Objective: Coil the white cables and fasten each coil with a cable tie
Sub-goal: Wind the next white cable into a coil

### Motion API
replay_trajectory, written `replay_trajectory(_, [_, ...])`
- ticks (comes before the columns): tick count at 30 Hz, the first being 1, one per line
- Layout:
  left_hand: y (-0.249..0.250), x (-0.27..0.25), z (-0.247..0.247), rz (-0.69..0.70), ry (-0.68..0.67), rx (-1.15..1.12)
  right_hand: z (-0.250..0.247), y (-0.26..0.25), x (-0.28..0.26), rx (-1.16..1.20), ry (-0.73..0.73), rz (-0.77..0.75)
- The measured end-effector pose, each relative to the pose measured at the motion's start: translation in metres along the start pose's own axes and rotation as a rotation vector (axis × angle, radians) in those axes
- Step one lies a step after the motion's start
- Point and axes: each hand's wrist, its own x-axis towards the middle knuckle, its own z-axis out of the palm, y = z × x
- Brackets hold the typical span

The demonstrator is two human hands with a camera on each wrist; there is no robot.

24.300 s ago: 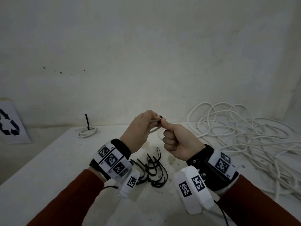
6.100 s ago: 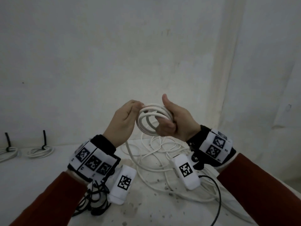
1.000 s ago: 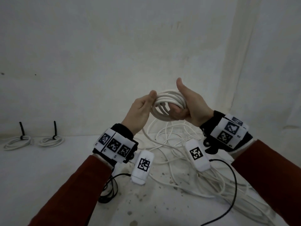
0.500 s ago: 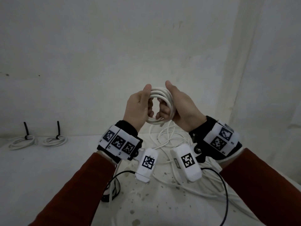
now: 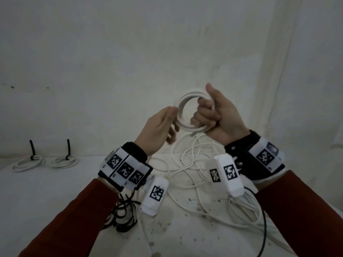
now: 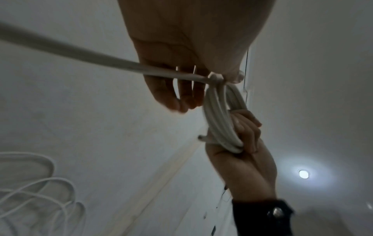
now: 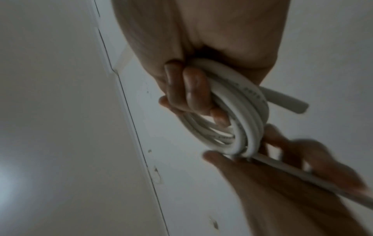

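Note:
A white cable coil [image 5: 193,112] of several loops hangs in the air above the table, its ring facing me. My right hand [image 5: 206,112] grips its right side, fingers curled through the ring, thumb up. In the right wrist view those fingers [image 7: 187,89] wrap the coil [image 7: 242,119], and a cut cable end sticks out to the right. My left hand [image 5: 171,115] pinches the cable at the coil's left rim. In the left wrist view the free strand [image 6: 80,55] runs across that palm to the coil [image 6: 220,119].
Loose white cable [image 5: 194,164] lies tangled on the white table [image 5: 55,201] under the hands and off to the right. A bunch of black cable ties [image 5: 122,216] sits under my left wrist. Two tied coils [image 5: 27,162] [image 5: 64,161] lie at the far left by the wall.
Half a second ago both hands were pressed together round the coil. They have parted: the left hand has slid to the left rim, and the ring has turned to face me.

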Motion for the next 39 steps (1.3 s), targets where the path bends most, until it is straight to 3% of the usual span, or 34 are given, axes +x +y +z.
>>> replay_trajectory(9, [-0.062,-0.035,-0.045,0.066,0.045,0.629,-0.025,-0.056,0.001,0.298,0.098,-0.414])
replay_trajectory(12, [-0.071,-0.04,-0.056,0.042,-0.014,0.861,-0.033,-0.046,0.01,0.184,0.223,-0.484])
replay_trajectory(14, [-0.07,-0.044,-0.059,0.105,-0.055,0.972,-0.034,-0.031,0.02,0.083,0.328,-0.546])
replay_trajectory(17, [-0.06,-0.053,-0.058,0.315,-0.186,1.093,-0.031,-0.001,0.032,-0.408,0.487,-0.662])
replay_trajectory(20, [-0.04,-0.057,-0.061,0.4,-0.243,1.155,-0.035,0.028,0.037,-0.965,0.46,-0.649])
replay_trajectory(24, [-0.012,-0.055,-0.083,0.471,-0.202,1.256,-0.039,0.055,0.031,-1.708,0.13,-0.407])
replay_trajectory(26, [-0.004,-0.052,-0.099,0.489,-0.19,1.345,-0.035,0.062,0.026,-1.872,-0.096,-0.277])
replay_trajectory(29, [-0.002,-0.043,-0.121,0.536,-0.204,1.446,-0.02,0.067,0.012,-1.628,-0.237,-0.045])
replay_trajectory(34, [-0.013,-0.033,-0.126,0.576,-0.116,1.439,0.007,0.073,-0.002,-1.014,-0.184,0.022])
replay_trajectory(36, [-0.016,-0.028,-0.121,0.581,-0.067,1.329,0.015,0.076,0.0,-0.82,-0.141,0.039])
replay_trajectory(39, [-0.022,-0.026,-0.11,0.506,-0.012,0.941,0.019,0.079,0.006,-0.441,-0.137,0.041])
